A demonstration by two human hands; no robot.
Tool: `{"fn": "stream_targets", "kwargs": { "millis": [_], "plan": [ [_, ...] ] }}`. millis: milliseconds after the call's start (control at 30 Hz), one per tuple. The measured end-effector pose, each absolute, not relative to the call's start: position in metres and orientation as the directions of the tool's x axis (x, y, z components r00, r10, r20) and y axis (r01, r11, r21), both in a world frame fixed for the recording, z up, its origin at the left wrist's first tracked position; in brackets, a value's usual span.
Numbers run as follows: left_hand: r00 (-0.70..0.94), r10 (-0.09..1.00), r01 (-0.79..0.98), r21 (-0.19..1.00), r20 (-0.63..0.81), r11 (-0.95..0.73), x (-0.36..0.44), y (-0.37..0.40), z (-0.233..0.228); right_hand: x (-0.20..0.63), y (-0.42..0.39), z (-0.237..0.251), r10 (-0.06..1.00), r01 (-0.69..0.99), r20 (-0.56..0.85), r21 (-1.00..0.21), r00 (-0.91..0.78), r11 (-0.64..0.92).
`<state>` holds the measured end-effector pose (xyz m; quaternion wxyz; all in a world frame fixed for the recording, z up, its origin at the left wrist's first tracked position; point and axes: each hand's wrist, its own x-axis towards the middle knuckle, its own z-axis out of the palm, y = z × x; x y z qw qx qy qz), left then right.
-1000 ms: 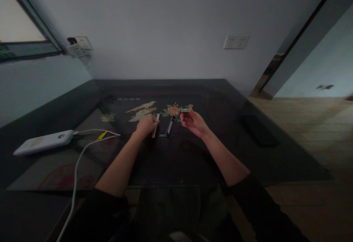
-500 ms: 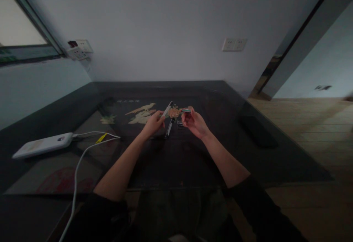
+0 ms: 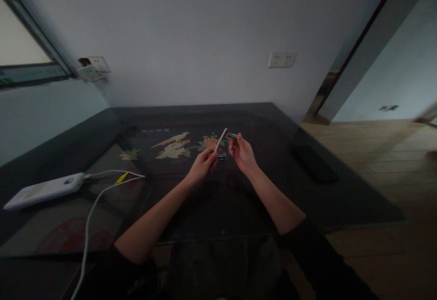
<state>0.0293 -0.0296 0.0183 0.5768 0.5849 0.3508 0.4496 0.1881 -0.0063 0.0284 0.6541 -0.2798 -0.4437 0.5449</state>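
My left hand [image 3: 201,165] is closed on a slim, pale stick-shaped tool [image 3: 221,139], which slants up and to the right. Between the fingertips of my right hand [image 3: 243,153] is a small flat dark piece with a greenish strip [image 3: 232,135], too small to name surely. The upper end of the pale tool is close to this piece; a narrow gap shows between them. A small clear pack or case [image 3: 221,157] lies on the table between my hands, just right of my left fingers.
The dark glossy table [image 3: 266,200] carries a flower-and-bird picture [image 3: 174,147]. At left lies a white power bank or similar device [image 3: 46,190] with a white cable [image 3: 89,218] running to the near edge. A flat black object [image 3: 316,163] rests at right. Behind stands a wall [image 3: 191,54] with sockets.
My left hand has moved right, bringing the pale tool close to the small piece in my right hand. The black-and-grey tool that lay between my hands no longer shows. The view has shifted slightly.
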Motion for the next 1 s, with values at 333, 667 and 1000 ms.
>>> {"fn": "stream_targets", "kwargs": {
  "millis": [333, 667, 1000],
  "plan": [
    [0.376, 0.923, -0.146, 0.989, 0.087, -0.034, 0.0339, -0.0323, 0.0166, 0.1859, -0.0078, 0.0305, 0.953, -0.408, 0.304, -0.869, 0.002, 0.279],
    [0.354, 0.929, -0.110, 0.991, 0.105, -0.070, 0.0335, -0.0313, 0.0135, 0.1852, -0.0069, 0.0269, 0.950, -0.428, 0.312, -0.856, 0.018, 0.289],
    [0.342, 0.920, -0.017, 0.980, 0.193, -0.199, 0.0343, -0.0327, 0.0136, 0.1834, -0.0065, 0.0229, 0.954, -0.470, 0.298, -0.837, 0.041, 0.281]
  ]
}}
